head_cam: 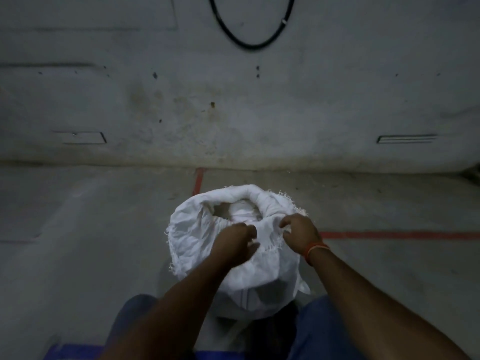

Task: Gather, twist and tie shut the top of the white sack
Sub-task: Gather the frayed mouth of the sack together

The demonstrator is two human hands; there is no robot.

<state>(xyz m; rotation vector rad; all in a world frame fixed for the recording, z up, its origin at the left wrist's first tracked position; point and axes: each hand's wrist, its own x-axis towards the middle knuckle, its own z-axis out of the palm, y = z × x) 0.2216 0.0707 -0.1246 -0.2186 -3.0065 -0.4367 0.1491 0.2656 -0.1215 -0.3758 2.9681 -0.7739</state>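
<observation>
The white sack (192,229) stands upright on the concrete floor between my knees. Its mouth is open at the far side, and the rim is rolled and frayed, with pale contents showing inside. My left hand (233,242) pinches the near edge of the rim at the middle. Just to the right of it, my right hand (301,232), with an orange band at the wrist, grips the same near edge. The two hands are a short gap apart, with bunched cloth between them.
A grey stained wall (233,100) rises just behind the sack, with a black cable loop (249,42) hanging on it. Red floor lines (389,235) run right and toward the wall. My blue trouser legs (319,331) flank the sack.
</observation>
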